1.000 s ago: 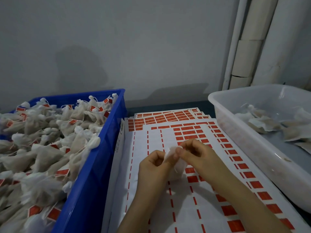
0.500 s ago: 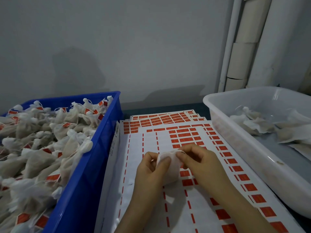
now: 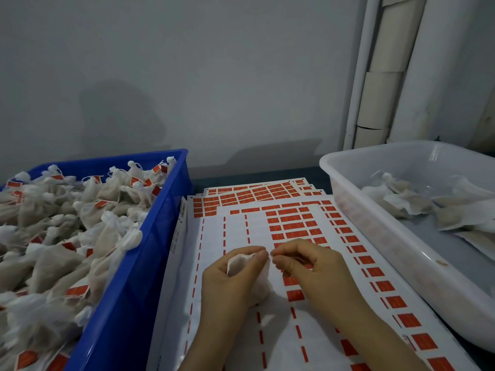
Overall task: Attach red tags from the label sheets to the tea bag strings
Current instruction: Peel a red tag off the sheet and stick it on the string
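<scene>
A white tea bag is gripped in the curled left hand, over the label sheets. Its top edge is pinched by the right hand fingertips. A blue crate is seen left, a white tub right.

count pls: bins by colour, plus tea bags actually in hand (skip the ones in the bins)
blue bin: 1
white bin: 1
tea bag, gripped by the left hand: 1
Total: 3
</scene>
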Motion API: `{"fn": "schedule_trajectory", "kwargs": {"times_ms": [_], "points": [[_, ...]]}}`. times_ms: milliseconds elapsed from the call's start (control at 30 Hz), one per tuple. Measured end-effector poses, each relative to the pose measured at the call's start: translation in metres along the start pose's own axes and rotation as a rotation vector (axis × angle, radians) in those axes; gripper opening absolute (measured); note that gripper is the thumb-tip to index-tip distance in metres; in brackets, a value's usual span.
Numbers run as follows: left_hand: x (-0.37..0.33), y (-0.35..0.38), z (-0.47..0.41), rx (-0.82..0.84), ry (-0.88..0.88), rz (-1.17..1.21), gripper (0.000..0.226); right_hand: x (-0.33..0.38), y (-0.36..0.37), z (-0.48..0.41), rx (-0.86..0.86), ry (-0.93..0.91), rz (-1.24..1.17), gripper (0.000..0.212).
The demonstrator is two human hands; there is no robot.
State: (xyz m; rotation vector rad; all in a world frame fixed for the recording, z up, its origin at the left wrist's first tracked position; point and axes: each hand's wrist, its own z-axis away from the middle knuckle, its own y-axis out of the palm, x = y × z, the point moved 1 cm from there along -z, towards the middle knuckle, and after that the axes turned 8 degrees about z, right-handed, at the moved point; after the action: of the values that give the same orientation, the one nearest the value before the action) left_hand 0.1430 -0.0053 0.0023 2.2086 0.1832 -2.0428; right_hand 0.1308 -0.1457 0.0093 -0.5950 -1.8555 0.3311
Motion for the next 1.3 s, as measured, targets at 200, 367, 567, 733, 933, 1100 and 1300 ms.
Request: {"fn": "schedule_trajectory", "kwargs": {"times_ms": [200, 367, 567, 733, 933, 1100, 1300], "points": [[0.000, 0.001, 0.001, 0.037, 0.029, -0.040, 0.009, -0.003, 0.002, 0.000, -0.059, -0.035, 0.113, 0.027], [0.001, -0.002, -0.001, 0.053, 0.076, 0.001, 0.011, -0.002, -0.005, -0.003, -0.234, -0.017, 0.194, 0.022], [0.003, -0.006, -0.003, 0.047, 0.068, 0.000, 0.010, -0.005, -0.012, -0.006, -0.273, 0.029, 0.242, 0.022], [0.003, -0.004, 0.000, 0.094, 0.121, -0.051, 0.014, -0.007, -0.007, -0.004, -0.216, 0.079, 0.174, 0.019], [0.002, -0.003, -0.001, 0.058, 0.148, -0.082, 0.008, -0.006, -0.005, -0.003, -0.210, 0.078, 0.173, 0.019], [0.002, -0.003, -0.001, 0.084, 0.180, -0.105, 0.007, -0.011, -0.003, -0.005, -0.161, 0.025, 0.313, 0.010], [0.004, -0.007, -0.001, 0.081, 0.226, -0.251, 0.016, -0.016, -0.007, -0.008, -0.236, 0.125, 0.380, 0.008]]}}
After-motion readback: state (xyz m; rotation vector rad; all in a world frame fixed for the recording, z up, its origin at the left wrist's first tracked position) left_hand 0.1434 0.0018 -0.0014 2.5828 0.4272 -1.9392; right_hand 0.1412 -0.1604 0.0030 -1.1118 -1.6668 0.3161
